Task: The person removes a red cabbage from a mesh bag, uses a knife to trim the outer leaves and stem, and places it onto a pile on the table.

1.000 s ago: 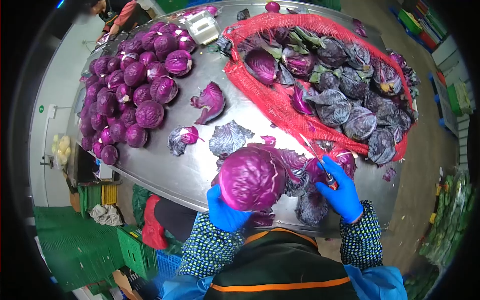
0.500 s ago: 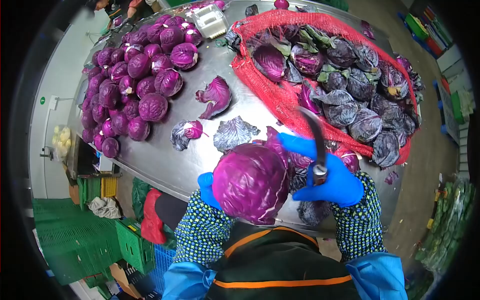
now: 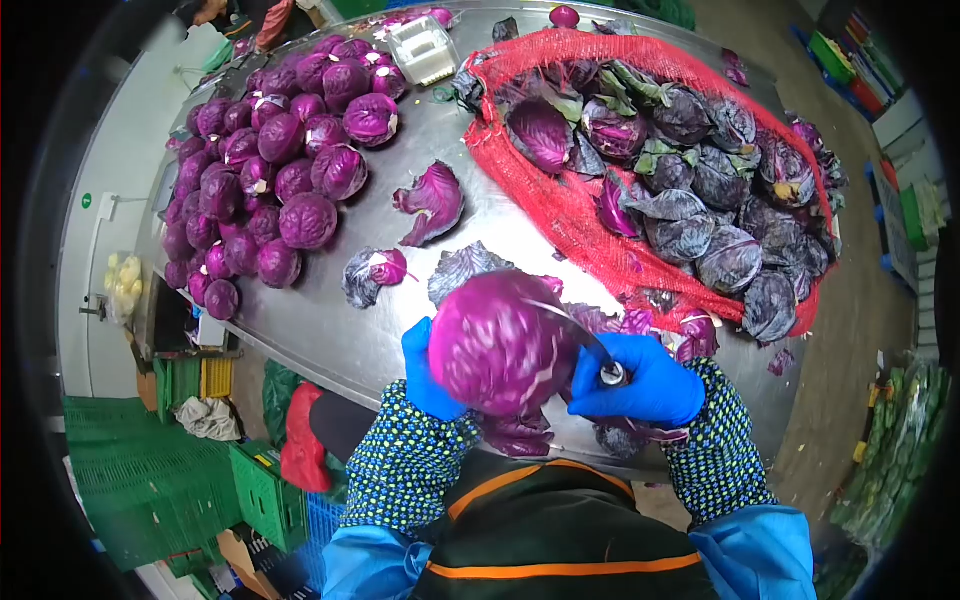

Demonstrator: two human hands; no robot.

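Observation:
A round purple cabbage [image 3: 500, 345], slightly blurred, is held over the front of the metal table [image 3: 400, 270]. My left hand [image 3: 428, 375], in a blue glove, grips its left side. In my right hand [image 3: 640, 380], also blue-gloved, is a knife [image 3: 590, 345] with a dark curved blade, which lies against the cabbage's upper right side. Loose purple leaves [image 3: 518, 435] are under the cabbage. Beyond it are a grey-purple leaf [image 3: 465, 268], a small leaf piece [image 3: 375, 272] and a curled purple leaf [image 3: 432, 203].
Smooth purple cabbages [image 3: 280, 138] are piled at the left. A red mesh bag [image 3: 540, 205] at the right holds dark-leaved cabbages [image 3: 680, 220]. At the back stands a white plastic container [image 3: 422, 48]. Green crates [image 3: 268, 490] are on the floor at the left. Part of another person [image 3: 272, 22] shows at the top left.
My right hand has come down, bringing the blade from upright to the cabbage's side. The cabbage has risen slightly and turned, and leaves now show beneath it.

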